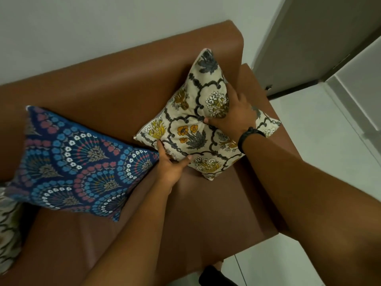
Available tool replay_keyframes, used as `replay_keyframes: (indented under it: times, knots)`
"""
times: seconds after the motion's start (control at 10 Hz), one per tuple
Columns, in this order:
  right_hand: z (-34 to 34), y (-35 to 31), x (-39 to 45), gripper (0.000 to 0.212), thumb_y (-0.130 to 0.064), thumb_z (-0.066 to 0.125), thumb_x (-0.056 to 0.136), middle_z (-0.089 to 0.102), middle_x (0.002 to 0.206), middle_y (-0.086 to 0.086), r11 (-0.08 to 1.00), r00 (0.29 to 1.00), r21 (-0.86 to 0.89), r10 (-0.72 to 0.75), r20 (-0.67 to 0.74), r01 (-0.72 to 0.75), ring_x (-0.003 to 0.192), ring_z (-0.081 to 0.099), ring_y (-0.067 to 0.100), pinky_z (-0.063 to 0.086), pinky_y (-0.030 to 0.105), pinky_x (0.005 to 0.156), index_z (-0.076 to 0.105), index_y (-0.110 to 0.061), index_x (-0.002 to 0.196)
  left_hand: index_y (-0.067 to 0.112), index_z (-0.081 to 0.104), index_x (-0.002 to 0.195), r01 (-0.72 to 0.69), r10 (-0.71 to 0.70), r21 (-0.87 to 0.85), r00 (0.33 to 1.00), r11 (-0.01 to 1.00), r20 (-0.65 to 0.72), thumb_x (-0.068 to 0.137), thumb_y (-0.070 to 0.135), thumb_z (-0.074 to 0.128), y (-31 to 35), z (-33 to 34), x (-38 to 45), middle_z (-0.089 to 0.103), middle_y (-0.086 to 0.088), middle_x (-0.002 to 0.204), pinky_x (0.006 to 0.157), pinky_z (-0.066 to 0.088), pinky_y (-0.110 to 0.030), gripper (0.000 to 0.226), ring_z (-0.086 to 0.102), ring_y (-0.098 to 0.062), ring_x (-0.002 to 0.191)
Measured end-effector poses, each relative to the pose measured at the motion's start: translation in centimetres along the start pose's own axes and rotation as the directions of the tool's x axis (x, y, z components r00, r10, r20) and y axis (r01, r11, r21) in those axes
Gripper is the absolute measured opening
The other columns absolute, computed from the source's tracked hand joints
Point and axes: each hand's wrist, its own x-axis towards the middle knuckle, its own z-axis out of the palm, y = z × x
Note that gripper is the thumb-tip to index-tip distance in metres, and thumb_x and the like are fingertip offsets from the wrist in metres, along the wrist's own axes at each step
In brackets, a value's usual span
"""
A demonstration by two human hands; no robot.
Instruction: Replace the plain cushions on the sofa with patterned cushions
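A square cream fabric cushion (198,129) printed with grey leaves, dark scrolling lattice lines and yellow and orange flowers stands tilted on one corner at the right end of the brown leather-look sofa (115,87), leaning against the backrest and the right armrest. Its top corner points up toward the far wall and its lowest corner rests on the seat.

The left hand (172,164) grips the cushion's near-left edge: the thumb lies on the printed front, the index finger stretches up along the edge, and the other fingers curl underneath out of sight, so the hand is clamped on the fabric. The right hand (231,114) presses on the right half of the cushion's face, with the fingers together and bent over the far-right edge and the thumb pushed into the middle, denting the filling. A black band (248,136) circles the right wrist.

To the left, just beside the left hand, a dark blue square cushion (76,162) with fan motifs of blue, pink and white flowers lies against the backrest. At the far left edge part of a third cushion (9,219) shows, pale with dark lines; its pattern is too cropped to tell fully.

That makes three patterned cushions in view, two hands and one sofa.
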Motion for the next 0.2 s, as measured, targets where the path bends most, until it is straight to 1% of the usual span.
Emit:
replay_keyframes:
  times: [0.1,0.2]
  knots:
    - [-1.7,-0.3,-0.8,0.125,-0.071,0.080,0.070,0.042,0.159,0.012,1.000,0.996,-0.024,0.002,0.094,0.001,0.142,0.046,0.039,0.039,0.059,0.115,0.013,-0.028,0.167,0.046,-0.006,0.164,-0.027,0.027,0.022,0.999,0.999,0.017,0.074,0.035,0.093,2.2,-1.8,-1.8,0.042,-0.002,0.165,0.109,0.046,-0.033,0.134,0.051,-0.022,0.141]
    - [-4.1,0.1,-2.4,0.126,-0.067,0.080,0.075,0.035,0.165,0.014,0.995,0.991,-0.094,0.045,0.126,-0.034,0.148,0.039,0.040,0.031,0.060,0.118,0.006,-0.024,0.168,0.044,-0.001,0.165,-0.135,0.135,0.082,0.991,0.987,0.011,0.078,0.035,0.091,5.0,-3.0,-4.9,0.038,0.005,0.165,0.118,0.040,-0.041,0.127,0.046,-0.025,0.146]
